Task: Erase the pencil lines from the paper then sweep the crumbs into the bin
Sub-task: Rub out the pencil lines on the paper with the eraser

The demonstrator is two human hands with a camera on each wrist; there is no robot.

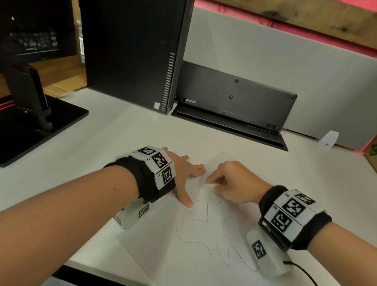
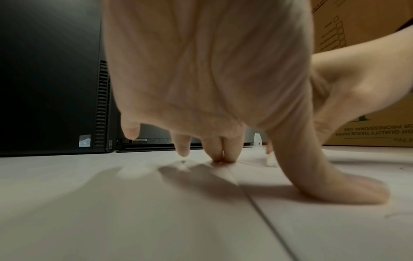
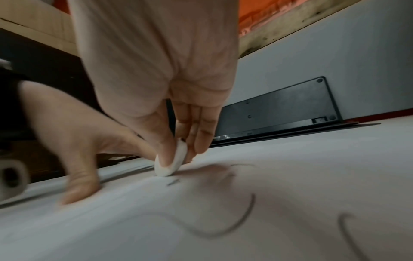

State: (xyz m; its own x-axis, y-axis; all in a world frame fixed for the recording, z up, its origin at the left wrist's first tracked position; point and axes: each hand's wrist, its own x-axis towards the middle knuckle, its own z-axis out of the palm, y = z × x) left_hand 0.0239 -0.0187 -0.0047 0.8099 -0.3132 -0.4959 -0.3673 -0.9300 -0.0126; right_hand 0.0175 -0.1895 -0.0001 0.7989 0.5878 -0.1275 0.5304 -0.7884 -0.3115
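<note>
the paper [image 1: 202,261] lies askew over the desk's [image 1: 55,184] near edge. the left hand [image 1: 183,173], fingers spread flat, pins its far corner so the right hand [image 1: 232,183], pinching the eraser [image 1: 210,186], can rub without shifting it.

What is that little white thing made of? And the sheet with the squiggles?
The eraser looks like soft matte white rubber: rounded, worn edges, no shine. The sheet looks like thin plain paper: flat, matte, showing pencil lines.
</note>
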